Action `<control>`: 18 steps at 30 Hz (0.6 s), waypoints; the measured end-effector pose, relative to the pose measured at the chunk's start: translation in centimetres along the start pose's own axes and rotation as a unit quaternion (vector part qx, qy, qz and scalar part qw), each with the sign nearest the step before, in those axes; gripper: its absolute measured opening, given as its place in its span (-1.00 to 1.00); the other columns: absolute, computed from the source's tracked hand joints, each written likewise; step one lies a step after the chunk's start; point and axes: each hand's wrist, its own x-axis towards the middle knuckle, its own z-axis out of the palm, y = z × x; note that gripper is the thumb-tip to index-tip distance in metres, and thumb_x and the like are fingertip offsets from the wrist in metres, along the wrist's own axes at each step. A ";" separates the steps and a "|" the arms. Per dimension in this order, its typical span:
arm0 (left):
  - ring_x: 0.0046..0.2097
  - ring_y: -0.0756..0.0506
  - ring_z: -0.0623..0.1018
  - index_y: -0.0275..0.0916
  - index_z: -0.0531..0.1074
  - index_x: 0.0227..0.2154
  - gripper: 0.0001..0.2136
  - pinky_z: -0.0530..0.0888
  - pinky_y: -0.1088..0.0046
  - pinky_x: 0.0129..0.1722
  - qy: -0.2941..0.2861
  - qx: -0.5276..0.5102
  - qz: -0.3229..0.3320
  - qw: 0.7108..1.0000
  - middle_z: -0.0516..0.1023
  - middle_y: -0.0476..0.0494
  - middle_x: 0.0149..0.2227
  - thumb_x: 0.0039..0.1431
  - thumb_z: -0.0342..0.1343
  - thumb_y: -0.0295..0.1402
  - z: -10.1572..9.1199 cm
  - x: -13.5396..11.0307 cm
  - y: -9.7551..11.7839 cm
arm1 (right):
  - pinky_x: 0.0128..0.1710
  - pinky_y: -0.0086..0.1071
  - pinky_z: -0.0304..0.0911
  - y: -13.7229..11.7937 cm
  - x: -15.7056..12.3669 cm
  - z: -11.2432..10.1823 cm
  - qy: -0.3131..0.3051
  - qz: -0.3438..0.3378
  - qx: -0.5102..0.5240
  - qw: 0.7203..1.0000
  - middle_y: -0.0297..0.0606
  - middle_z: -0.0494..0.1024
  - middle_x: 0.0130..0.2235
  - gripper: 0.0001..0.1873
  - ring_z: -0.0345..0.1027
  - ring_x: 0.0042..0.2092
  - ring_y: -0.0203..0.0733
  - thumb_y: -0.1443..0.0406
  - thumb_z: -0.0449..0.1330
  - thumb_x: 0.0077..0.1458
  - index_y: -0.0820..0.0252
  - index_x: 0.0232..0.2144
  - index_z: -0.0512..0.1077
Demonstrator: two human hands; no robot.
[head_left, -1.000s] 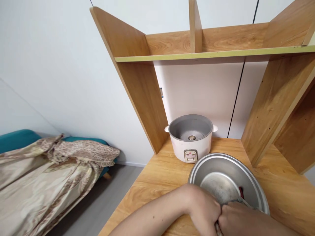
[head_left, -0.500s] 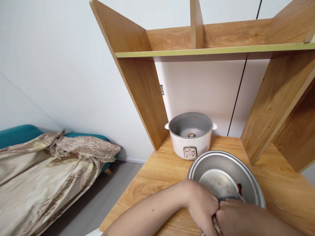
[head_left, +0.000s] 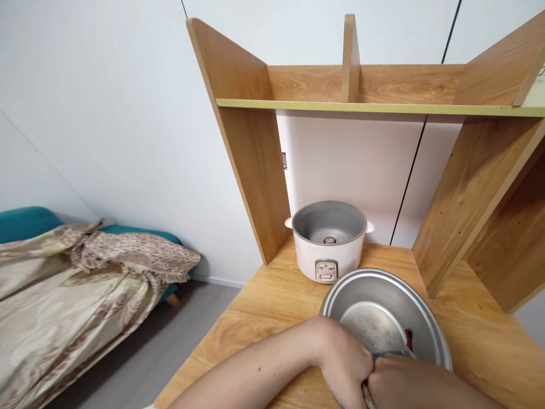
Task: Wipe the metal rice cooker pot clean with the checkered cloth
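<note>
A round silver metal pot (head_left: 411, 307), like a rice cooker's inner pot, sits on the wooden desk. My left hand (head_left: 347, 358) and my right hand (head_left: 395, 375) meet over its near rim, knuckles against each other. Both are closed round what looks like a bunched cloth (head_left: 389, 353). A grey-blue part of it shows inside the pot beyond my fingers, along with a dark red bit and a pale strip. A patterned end (head_left: 367, 395) pokes out below, between the hands. My fingers and wrists hide most of the cloth and the pot's near side.
Behind the pot stands a white rice cooker body (head_left: 327, 250), lidless, its heating plate showing. A wooden shelf unit (head_left: 251, 170) rises round it at the back of the desk (head_left: 238, 335). To the left, a draped sofa (head_left: 85, 301) stands on the grey floor.
The view has shifted, so the shelf sits lower in the picture. My hands stay together at the pot, still gripping the cloth, and less of its patterned end shows.
</note>
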 end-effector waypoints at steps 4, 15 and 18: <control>-0.50 -0.17 0.46 -0.02 0.26 -0.82 -0.46 0.48 0.28 -0.35 -0.009 0.013 0.000 1.000 0.35 0.02 -0.71 -0.13 0.54 -0.05 -0.1 0.1 0.0 | -0.36 -0.32 0.27 1.1 0.1 1.1 -0.002 0.023 0.000 1.000 -0.23 0.83 0.01 -0.61 0.62 -0.17 -0.06 -0.01 0.23 0.33 -0.03 -0.03 0.75; -0.53 -0.14 0.45 -0.05 0.30 -0.82 -0.50 0.45 0.30 -0.41 0.008 -0.013 0.014 1.000 0.34 0.07 -0.72 -0.21 0.59 -0.15 -0.2 -0.1 0.4 | -0.30 -0.33 0.31 -0.2 -0.7 -0.2 0.006 0.040 0.023 0.999 -0.21 0.84 0.04 -0.57 0.62 -0.15 -0.05 0.08 0.31 0.23 -0.04 0.09 0.76; -0.49 -0.15 0.49 -0.05 0.33 -0.80 -0.52 0.49 0.30 -0.34 -0.009 -0.013 -0.003 1.000 0.38 0.06 -0.70 -0.18 0.58 -0.10 -0.3 -0.2 0.4 | -0.38 -0.34 0.26 -0.8 -0.6 -0.6 -0.017 0.004 0.015 1.000 -0.25 0.85 -0.02 -0.60 0.51 -0.30 -0.14 0.22 0.41 0.07 0.05 0.00 0.75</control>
